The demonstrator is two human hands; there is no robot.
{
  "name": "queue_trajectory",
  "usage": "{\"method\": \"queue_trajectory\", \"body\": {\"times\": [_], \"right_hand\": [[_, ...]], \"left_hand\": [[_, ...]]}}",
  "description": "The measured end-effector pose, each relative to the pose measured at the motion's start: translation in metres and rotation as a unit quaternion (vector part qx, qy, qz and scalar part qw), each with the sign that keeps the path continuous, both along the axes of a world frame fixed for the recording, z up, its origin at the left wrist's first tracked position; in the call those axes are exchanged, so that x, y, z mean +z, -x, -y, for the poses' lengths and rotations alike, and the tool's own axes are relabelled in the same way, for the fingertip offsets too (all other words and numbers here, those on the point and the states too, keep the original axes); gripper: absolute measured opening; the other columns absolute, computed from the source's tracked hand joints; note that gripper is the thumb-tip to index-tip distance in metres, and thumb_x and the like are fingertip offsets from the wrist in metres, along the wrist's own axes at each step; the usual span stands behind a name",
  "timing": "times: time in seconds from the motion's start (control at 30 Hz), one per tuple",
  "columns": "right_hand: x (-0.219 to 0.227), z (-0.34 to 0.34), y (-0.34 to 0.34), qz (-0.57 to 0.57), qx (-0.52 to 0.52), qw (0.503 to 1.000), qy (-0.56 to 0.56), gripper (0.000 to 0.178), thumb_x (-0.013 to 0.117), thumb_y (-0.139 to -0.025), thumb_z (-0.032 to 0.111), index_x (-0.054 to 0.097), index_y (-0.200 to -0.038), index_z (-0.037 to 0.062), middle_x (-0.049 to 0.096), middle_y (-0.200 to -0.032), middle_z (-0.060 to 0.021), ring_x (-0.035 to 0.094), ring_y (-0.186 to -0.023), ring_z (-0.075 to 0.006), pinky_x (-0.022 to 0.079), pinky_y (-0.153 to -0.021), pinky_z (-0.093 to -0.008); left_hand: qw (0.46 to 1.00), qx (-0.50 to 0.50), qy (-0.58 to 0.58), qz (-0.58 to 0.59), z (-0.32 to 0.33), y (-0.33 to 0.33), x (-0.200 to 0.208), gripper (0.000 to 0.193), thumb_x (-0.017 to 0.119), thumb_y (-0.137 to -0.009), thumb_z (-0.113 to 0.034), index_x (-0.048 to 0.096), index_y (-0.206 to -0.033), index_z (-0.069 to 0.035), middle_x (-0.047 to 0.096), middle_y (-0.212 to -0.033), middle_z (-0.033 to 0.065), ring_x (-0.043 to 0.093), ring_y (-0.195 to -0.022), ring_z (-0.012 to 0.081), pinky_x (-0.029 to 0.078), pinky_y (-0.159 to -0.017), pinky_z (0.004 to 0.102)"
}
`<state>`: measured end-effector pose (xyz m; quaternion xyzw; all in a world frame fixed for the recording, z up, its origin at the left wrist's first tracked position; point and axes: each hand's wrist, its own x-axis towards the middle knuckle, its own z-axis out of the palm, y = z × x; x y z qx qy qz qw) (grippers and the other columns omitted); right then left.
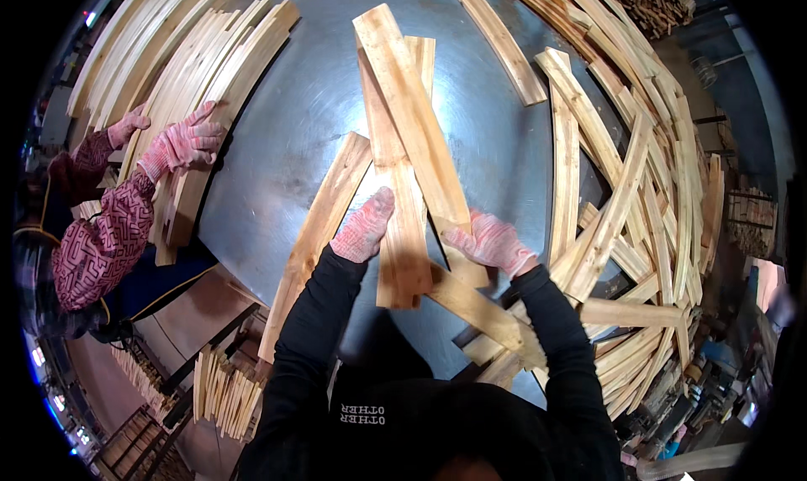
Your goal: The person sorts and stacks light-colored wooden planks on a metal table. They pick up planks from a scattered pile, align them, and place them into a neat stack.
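In a pinkish-white glove, my left hand point(363, 227) is closed on the left edge of an upright-lying wooden board point(402, 262), near its close end. My right hand point(490, 242), gloved alike, grips the lower right edge of a second wooden board point(412, 115). That board slants up to the left and crosses over the first one. Another pale plank point(423, 57) shows partly beneath them. The fingers under the wood are hidden. Beside my left forearm lies a loose slanting plank point(319, 229); a further plank point(479, 309) runs below my right wrist.
The boards lie on a shiny metal table point(277, 153). A large jumbled heap of planks point(664, 204) fills the right side. At the left, a co-worker's gloved hands point(181, 141) rest on a row of stacked boards point(244, 61). A single plank point(496, 40) lies at the far edge.
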<state>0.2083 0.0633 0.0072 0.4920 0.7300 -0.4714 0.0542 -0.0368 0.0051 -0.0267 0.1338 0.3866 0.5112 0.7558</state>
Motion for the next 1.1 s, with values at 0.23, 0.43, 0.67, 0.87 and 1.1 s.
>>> {"method": "queue_trajectory", "body": {"times": [0.23,0.43,0.67,0.87,1.1], "right_hand": [[0.034,-0.097,-0.006,-0.002,0.056,0.996,-0.071,0.063,0.051,-0.098,0.058,0.067,-0.112,-0.0016,0.069,-0.097,-0.0272,0.067,-0.095,-0.0421,0.053,-0.084,-0.0447],[0.011,-0.104,-0.002,-0.109,0.106,0.961,-0.231,0.048,0.054,-0.100,0.041,0.059,-0.132,0.0051,0.066,-0.117,-0.0226,0.064,-0.114,-0.0343,0.051,-0.099,-0.0413],[-0.029,-0.208,-0.016,0.208,-0.154,0.811,-0.526,0.095,0.066,-0.083,0.062,0.035,-0.151,0.0035,0.043,-0.150,-0.0249,0.051,-0.130,-0.0410,0.042,-0.108,-0.0465],[0.004,-0.223,-0.025,0.030,-0.161,0.968,-0.190,0.082,0.060,-0.093,0.051,0.035,-0.151,0.0000,0.055,-0.139,-0.0263,0.055,-0.128,-0.0363,0.044,-0.106,-0.0405],[0.077,0.000,-0.007,-0.072,-0.112,0.981,-0.138,0.066,0.047,-0.102,0.042,0.040,-0.148,-0.0049,0.068,-0.098,-0.0320,0.069,-0.098,-0.0420,0.054,-0.091,-0.0461]], "left_hand": [[0.990,0.003,-0.047,-0.136,-0.053,-0.006,0.017,0.053,0.070,-0.092,-0.029,0.055,-0.135,-0.002,0.064,-0.119,0.0053,0.060,-0.113,0.0155,0.046,-0.100,0.0310],[0.999,0.005,-0.034,0.026,-0.068,-0.010,0.010,0.064,0.066,-0.097,-0.032,0.041,-0.147,0.000,0.058,-0.134,0.0108,0.057,-0.123,0.0216,0.047,-0.105,0.0364],[0.999,0.042,0.021,0.023,-0.067,-0.024,0.020,0.059,0.074,-0.088,-0.026,0.051,-0.137,-0.003,0.062,-0.121,0.0091,0.061,-0.109,0.0220,0.050,-0.097,0.0372],[0.999,0.020,0.040,-0.014,-0.064,-0.024,0.031,0.052,0.070,-0.092,-0.026,0.052,-0.135,-0.003,0.064,-0.117,0.0098,0.062,-0.106,0.0224,0.051,-0.094,0.0378],[0.989,0.093,-0.080,0.077,-0.060,-0.038,0.017,0.078,0.064,-0.092,-0.057,0.044,-0.142,0.000,0.057,-0.137,0.0148,0.055,-0.129,0.0263,0.043,-0.112,0.0403]]}}
